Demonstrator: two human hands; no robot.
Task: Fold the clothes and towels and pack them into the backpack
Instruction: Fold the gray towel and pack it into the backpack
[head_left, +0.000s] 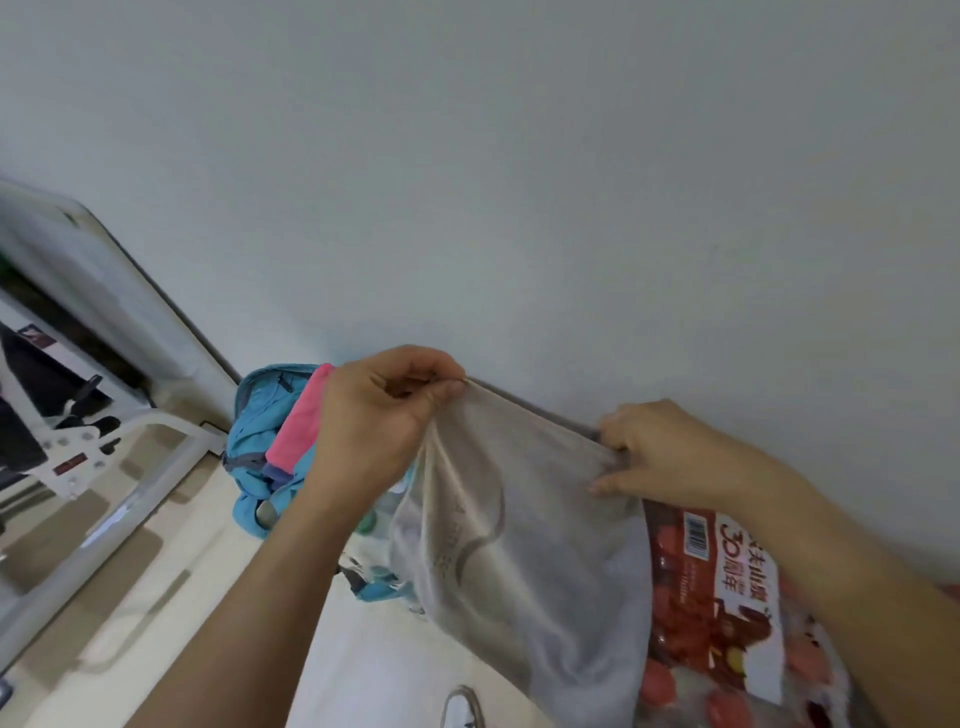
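Observation:
A thin beige-grey garment (524, 561) hangs in the air in front of me, stretched by its top edge. My left hand (379, 421) pinches the left corner of that edge between thumb and fingers. My right hand (660, 452) grips the right corner with curled fingers. Behind my left hand the blue backpack (254, 441) stands against the wall with its top gaping. A pink folded cloth (301, 421) sticks out of its opening. The hanging garment hides the backpack's lower right part.
A red-and-white printed plastic package (727, 608) lies at the right, partly behind the garment. A white metal frame (119, 467) and dark equipment stand at the left. The pale patterned floor (171, 587) runs below. A white shoe tip (462, 709) shows at the bottom edge.

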